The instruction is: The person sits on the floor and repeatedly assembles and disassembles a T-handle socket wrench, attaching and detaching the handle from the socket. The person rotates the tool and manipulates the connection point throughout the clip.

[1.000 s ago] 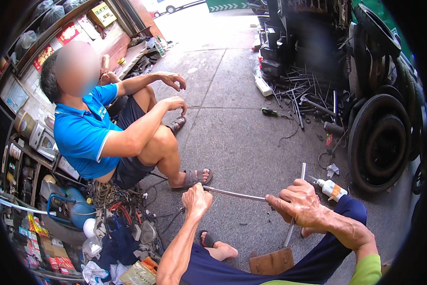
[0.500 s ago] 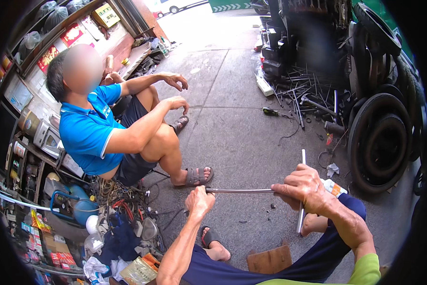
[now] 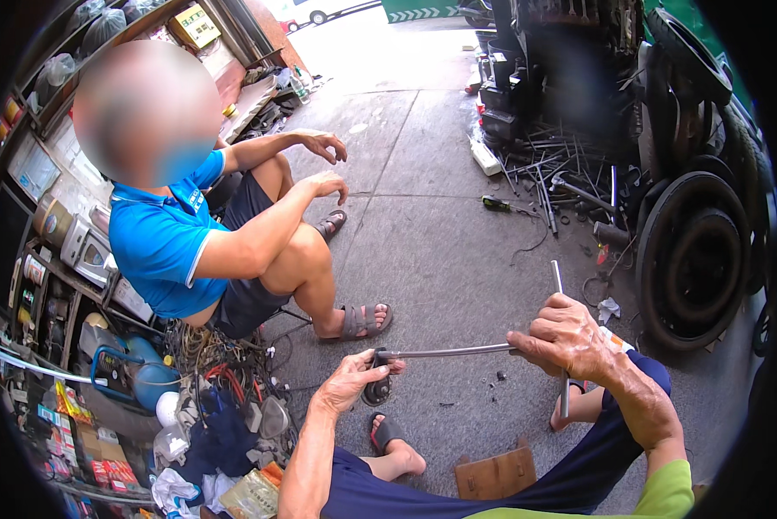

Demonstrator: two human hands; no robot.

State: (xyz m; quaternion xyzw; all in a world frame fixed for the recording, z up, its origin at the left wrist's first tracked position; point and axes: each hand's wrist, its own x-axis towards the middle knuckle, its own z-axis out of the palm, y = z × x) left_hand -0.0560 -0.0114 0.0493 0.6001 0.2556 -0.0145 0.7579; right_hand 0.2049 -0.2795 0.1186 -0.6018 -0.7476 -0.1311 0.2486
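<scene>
A T-handle wrench [image 3: 453,351] spans the space between my two hands, its long metal shaft lying almost level. My right hand [image 3: 563,339] is closed round the junction at its crossbar, with the bar sticking out above and below the fist. At the shaft's left end, my left hand [image 3: 354,381] grips a dark metal part [image 3: 377,392] with a rounded lower end. Its fingers partly cover the part, so its exact kind cannot be told. The wrench end meets the upper portion of this part.
A person in a blue shirt [image 3: 168,259] sits at the left, one sandalled foot near my left hand. Tyres [image 3: 695,259] lean at the right beside scattered tools [image 3: 570,177]. A small brown wooden stool [image 3: 495,474] stands between my feet. Cables and clutter [image 3: 207,363] fill the lower left.
My left hand has turned and opened up its grip, bringing the dark metal part into sight at the wrench's end. My right hand and the wrench have shifted slightly right.
</scene>
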